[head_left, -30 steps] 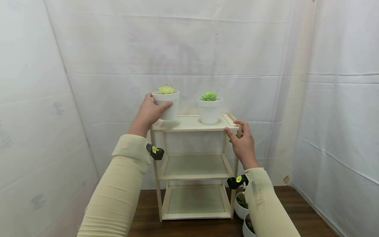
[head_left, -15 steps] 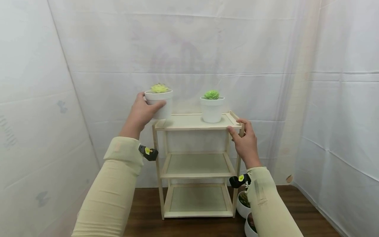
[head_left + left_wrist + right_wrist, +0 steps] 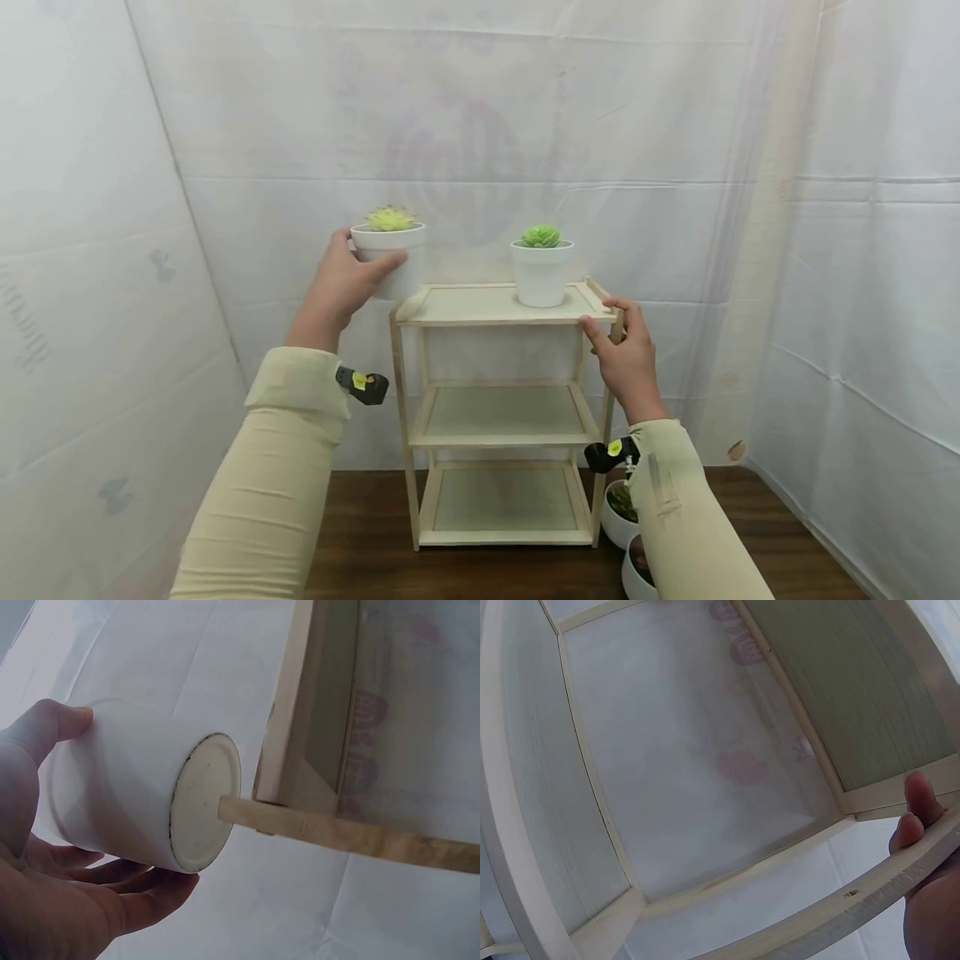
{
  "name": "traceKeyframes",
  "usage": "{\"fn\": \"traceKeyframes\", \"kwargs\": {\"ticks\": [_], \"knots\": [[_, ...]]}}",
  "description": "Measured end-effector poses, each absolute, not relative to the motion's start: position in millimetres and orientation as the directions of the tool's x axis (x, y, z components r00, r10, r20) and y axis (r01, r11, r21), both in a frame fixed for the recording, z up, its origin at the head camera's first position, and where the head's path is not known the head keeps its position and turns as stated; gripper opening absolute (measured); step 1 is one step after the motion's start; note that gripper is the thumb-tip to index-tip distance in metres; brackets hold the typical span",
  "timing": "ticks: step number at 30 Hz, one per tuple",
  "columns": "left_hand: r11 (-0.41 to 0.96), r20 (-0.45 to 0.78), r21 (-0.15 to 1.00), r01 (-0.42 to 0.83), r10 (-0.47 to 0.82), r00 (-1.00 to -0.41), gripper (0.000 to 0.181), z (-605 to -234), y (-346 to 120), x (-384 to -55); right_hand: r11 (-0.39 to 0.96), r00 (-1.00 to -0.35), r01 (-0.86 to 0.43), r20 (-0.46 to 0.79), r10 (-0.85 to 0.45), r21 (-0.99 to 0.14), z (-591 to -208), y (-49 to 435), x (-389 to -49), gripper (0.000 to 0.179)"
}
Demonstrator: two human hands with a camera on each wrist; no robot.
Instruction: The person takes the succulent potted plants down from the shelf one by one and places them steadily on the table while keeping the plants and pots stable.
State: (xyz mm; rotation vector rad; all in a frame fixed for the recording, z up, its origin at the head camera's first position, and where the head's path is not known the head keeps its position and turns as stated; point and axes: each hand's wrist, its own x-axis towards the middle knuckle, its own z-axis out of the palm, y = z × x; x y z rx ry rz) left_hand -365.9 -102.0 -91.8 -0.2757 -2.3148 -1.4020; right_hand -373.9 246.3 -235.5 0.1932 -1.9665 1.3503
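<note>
Pot (image 3: 401, 280) gripped by left fingers (image 3: 154, 906)
Front rack post (image 3: 610, 403) is clasped by curled right fingers (image 3: 922, 796), seemingly so wobbling is prevented.

A smooth white pot (image 3: 399, 281), bearing a spiky yellow-green succulent (image 3: 391, 218), is hanging roughly upright in the person's left grip (image 3: 341, 279), by the left end of the rack's (image 3: 510, 412) top shelf. Its round, dark-flecked underside is showing in the left wrist view. The three-tiered rack, pale wood with grey-green panels, is standing upright on a dark brown surface (image 3: 360, 533); the right grip (image 3: 628, 354) is pinching its top right front corner.
</note>
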Motion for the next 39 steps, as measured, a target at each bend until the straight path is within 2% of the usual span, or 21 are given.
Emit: {"fn": "traceKeyframes", "kwargs": {"ticks": [21, 39], "knots": [[0.472, 0.469, 0.788, 0.396, -0.045, -0.882, 0.1, -94, -129, -350, 0.436, -0.712, -0.507, 0.646, 0.274, -0.743, -233, 246, -374, 0.06], [0.511, 0.428, 0.789, 0.342, -0.057, -0.902, 0.11, -107, -151, -344, 0.432, -0.714, -0.503, 0.641, 0.281, -0.749, -233, 247, -369, 0.062]]}}
